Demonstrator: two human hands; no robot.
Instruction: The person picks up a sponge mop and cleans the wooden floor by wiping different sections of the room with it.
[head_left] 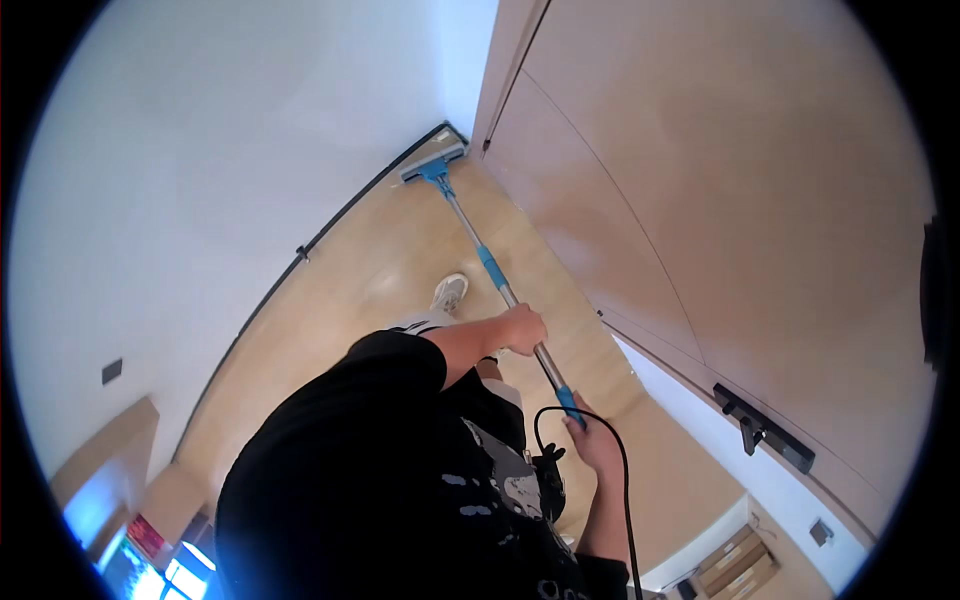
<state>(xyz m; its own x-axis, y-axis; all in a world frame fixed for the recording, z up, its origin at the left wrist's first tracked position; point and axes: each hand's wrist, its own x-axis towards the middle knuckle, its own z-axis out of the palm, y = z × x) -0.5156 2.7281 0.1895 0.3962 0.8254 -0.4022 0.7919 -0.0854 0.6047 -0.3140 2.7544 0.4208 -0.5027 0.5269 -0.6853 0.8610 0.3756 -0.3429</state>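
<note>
A long mop or squeegee with a silver and blue pole (467,222) slants from the upper middle down to my hands. Its flat blue and grey head (432,168) lies on the wooden floor in the corner, close to the dark baseboard. My left hand (522,328) is wrapped round the silver part of the pole, midway down. Lower down, my right hand (594,436) grips the blue end of the handle (569,398). A black cable (625,480) loops over that end and past my right forearm.
A white wall (220,160) with a dark baseboard (345,208) borders the floor (370,260) on the left. On the right is a large pale door (650,200) with a black handle (752,432). Cardboard boxes (738,565) stand at bottom right. My shoe (451,291) shows beside the pole.
</note>
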